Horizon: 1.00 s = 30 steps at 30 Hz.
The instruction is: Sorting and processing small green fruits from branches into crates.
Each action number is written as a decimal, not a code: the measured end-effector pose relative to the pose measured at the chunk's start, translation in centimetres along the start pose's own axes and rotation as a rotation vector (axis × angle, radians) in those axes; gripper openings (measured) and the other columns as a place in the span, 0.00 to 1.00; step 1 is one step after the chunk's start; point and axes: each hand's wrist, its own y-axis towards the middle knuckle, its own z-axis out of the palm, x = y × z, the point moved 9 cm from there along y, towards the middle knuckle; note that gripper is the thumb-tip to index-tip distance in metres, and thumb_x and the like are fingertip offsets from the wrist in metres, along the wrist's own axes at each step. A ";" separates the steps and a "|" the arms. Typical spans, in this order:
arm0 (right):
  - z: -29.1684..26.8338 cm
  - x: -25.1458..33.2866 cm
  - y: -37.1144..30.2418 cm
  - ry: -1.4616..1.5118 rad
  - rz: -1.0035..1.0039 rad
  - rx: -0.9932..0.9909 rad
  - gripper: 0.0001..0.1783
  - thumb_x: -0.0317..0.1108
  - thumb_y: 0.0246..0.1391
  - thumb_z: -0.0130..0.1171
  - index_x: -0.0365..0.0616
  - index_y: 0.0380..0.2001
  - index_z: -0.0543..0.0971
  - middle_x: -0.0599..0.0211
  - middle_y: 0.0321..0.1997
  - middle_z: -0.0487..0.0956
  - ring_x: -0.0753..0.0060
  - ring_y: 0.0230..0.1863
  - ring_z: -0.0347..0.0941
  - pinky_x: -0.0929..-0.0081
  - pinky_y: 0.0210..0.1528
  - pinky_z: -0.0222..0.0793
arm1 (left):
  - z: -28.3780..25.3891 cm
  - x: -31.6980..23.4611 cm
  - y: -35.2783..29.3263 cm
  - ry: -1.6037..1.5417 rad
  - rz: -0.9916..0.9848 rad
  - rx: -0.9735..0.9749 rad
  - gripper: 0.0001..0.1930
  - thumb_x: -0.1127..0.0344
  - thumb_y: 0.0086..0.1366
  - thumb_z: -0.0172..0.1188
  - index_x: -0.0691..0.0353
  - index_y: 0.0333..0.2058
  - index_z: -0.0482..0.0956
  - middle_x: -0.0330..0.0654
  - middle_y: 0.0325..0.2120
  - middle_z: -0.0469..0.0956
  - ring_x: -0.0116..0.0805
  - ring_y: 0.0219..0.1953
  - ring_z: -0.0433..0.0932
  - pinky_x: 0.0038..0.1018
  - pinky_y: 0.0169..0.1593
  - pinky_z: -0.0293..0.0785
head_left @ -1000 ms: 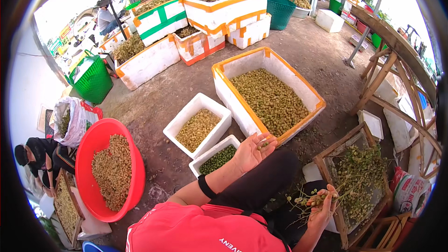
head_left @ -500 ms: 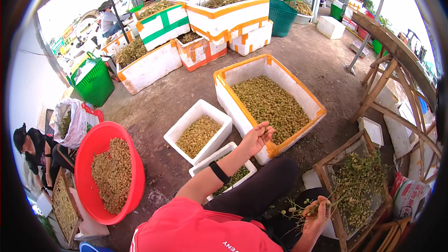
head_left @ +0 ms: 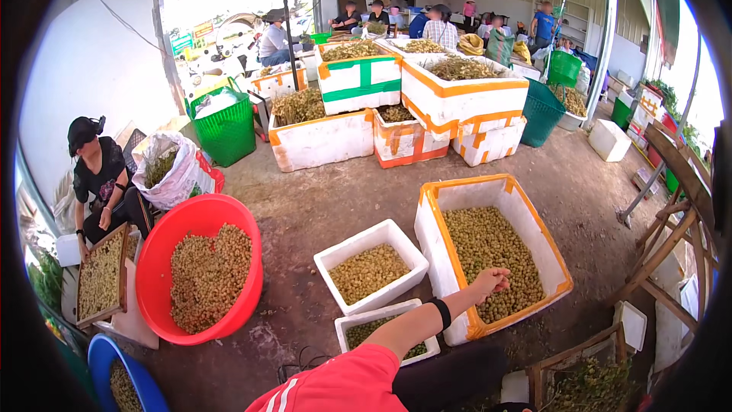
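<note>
My left hand (head_left: 492,282), with a dark band on the wrist, hangs over the large white foam box (head_left: 436,233) edged with orange tape. Its fingers are curled together; whatever they hold is too small to make out. Small round olive-tan fruits (head_left: 488,240) fill the bottom of that box. Beside it stands a smaller white foam box (head_left: 412,255) with paler fruits. Partly behind my forearm is another one (head_left: 347,319), holding greener fruits. My right hand lies outside the picture. A wood-framed screen (head_left: 537,381) bears a heap of fruiting stems (head_left: 598,385) at the lower right.
A red tub (head_left: 145,290) and a blue tub (head_left: 103,351) of fruits stand left. Near them a co-worker (head_left: 103,191) sits over a framed tray (head_left: 123,290). Stacked foam boxes (head_left: 320,145) and green baskets (head_left: 225,133) line the back; a wooden frame (head_left: 648,259) stands right.
The view has tilted up and turned left. My left hand has moved further over the large box. My right hand, which held a bunch of stems, has dropped out of view.
</note>
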 end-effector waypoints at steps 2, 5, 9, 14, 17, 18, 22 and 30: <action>0.0 -0.1 0.5 0.006 -0.004 0.008 0.15 0.38 0.55 0.42 0.38 0.36 0.70 0.66 0.25 0.71 0.76 0.21 0.65 0.81 0.22 0.62 | 1.0 -1.0 0.0 0.235 0.013 0.014 0.12 0.69 0.62 0.40 0.63 0.42 0.68 0.38 0.27 0.72 0.24 0.29 0.71 0.19 0.35 0.67; -0.2 -0.2 1.2 0.019 -0.002 0.014 0.14 0.37 0.55 0.42 0.38 0.36 0.70 0.65 0.25 0.71 0.75 0.21 0.65 0.80 0.22 0.62 | 1.4 -3.2 -0.3 0.560 0.148 -0.083 0.09 0.68 0.59 0.47 0.61 0.36 0.73 0.42 0.24 0.73 0.27 0.26 0.72 0.24 0.36 0.65; 0.0 -0.4 1.8 0.025 0.004 0.042 0.13 0.36 0.55 0.42 0.38 0.36 0.70 0.64 0.25 0.71 0.75 0.21 0.65 0.79 0.22 0.62 | 1.0 -4.9 0.7 1.046 0.361 -0.188 0.04 0.68 0.51 0.55 0.57 0.26 0.77 0.43 0.24 0.74 0.35 0.26 0.71 0.32 0.39 0.60; 0.2 -0.7 2.4 0.042 0.014 0.068 0.12 0.34 0.55 0.42 0.37 0.36 0.70 0.63 0.25 0.71 0.74 0.21 0.65 0.78 0.21 0.63 | 1.5 -5.9 1.0 0.937 0.416 -0.179 0.04 0.70 0.49 0.54 0.56 0.24 0.78 0.42 0.21 0.71 0.36 0.31 0.68 0.39 0.43 0.56; 0.1 -0.9 2.6 0.054 0.009 0.079 0.11 0.33 0.54 0.42 0.37 0.36 0.70 0.63 0.25 0.71 0.73 0.21 0.66 0.77 0.21 0.63 | 3.0 -7.3 0.0 1.069 0.448 -0.177 0.06 0.69 0.52 0.52 0.58 0.29 0.77 0.43 0.23 0.71 0.35 0.27 0.69 0.29 0.35 0.66; 0.1 -0.9 2.6 0.058 0.007 0.080 0.11 0.32 0.54 0.42 0.37 0.36 0.70 0.62 0.25 0.71 0.73 0.21 0.66 0.77 0.21 0.63 | 2.7 -6.7 -0.1 0.875 0.317 -0.139 0.07 0.68 0.55 0.50 0.59 0.31 0.75 0.41 0.22 0.70 0.32 0.25 0.70 0.27 0.31 0.67; -0.5 -1.3 2.5 0.124 -0.035 0.123 0.10 0.31 0.54 0.42 0.37 0.36 0.70 0.62 0.25 0.71 0.72 0.21 0.66 0.76 0.21 0.63 | 2.7 -6.3 -1.1 0.499 0.287 0.012 0.09 0.67 0.60 0.44 0.63 0.36 0.71 0.36 0.19 0.69 0.24 0.18 0.69 0.21 0.23 0.69; -0.8 -0.6 1.5 0.227 0.026 -0.217 0.12 0.38 0.55 0.44 0.40 0.36 0.68 0.67 0.21 0.67 0.77 0.13 0.61 0.79 0.12 0.57 | -6.3 -1.7 -12.3 0.708 -0.261 0.284 0.14 0.73 0.59 0.43 0.64 0.44 0.67 0.37 0.30 0.71 0.24 0.34 0.71 0.18 0.37 0.67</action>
